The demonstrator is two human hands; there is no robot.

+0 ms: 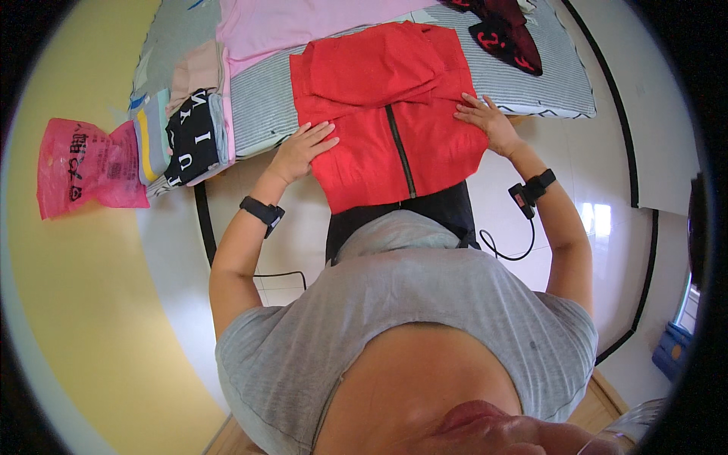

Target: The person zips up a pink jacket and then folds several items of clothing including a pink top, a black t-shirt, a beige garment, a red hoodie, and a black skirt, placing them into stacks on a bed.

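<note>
A red zip-front garment (364,153) lies spread over the near edge of a striped mattress (264,108) and hangs toward my lap. Its dark zipper (401,151) runs down the middle, and the upper part is folded over in a loose flap (375,68). Flat on the garment's left edge rests my left hand (301,151), fingers slightly apart. My right hand (489,122) touches the right edge with spread fingers. Neither hand visibly pinches the cloth.
Folded clothes, including a black lettered one (196,139), are stacked at the mattress's left end. A pink plastic bag (91,165) hangs beside them. Pink cloth (307,20) lies behind the red garment, and a dark red-patterned cloth (506,45) lies back right. Cables (515,259) trail from both wristbands.
</note>
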